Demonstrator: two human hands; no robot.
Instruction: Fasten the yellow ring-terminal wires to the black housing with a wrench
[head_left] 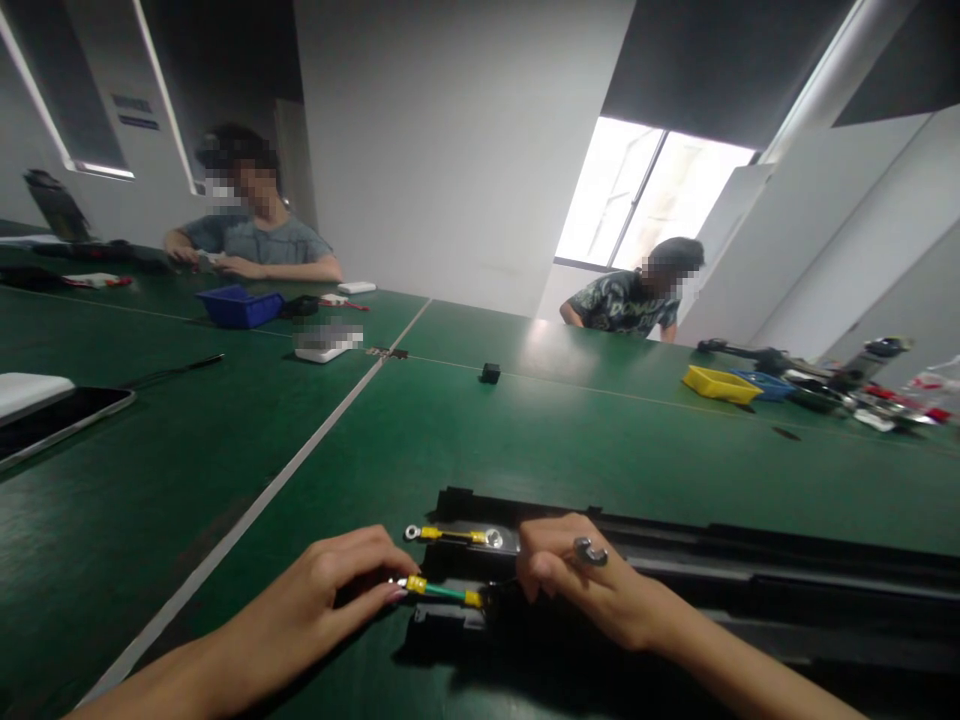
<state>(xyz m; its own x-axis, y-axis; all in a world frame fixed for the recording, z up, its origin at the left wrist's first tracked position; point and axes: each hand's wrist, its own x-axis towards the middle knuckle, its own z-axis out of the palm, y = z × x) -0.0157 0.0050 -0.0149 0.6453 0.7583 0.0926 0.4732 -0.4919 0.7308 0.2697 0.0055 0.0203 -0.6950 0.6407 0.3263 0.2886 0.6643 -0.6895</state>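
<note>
Fingers (379,562) of the left hand (319,588) pinch the left tip of a short green wire (445,592) with 2 yellow ends. The right hand (574,575) is curled around a tool (590,552). Its silver hook end pokes out, but I cannot tell where its other end sits. The green wire lies over the left end of a long black frame (652,540), on the table's near side. It looks like the left hand is steadying the wire while the right hand works at the other end. That seems to call for a steady pinch and a straight tool.

Just beyond is wire number 2, a black wire (454,537) with yellow ends and metal rings.

Farther out, a black cube (490,373) sits toward the table's (420,430) far edge. A yellow bin (721,385) is to the right, a blue box (238,308) to the left. At the far edge are 2 people (259,245).
</note>
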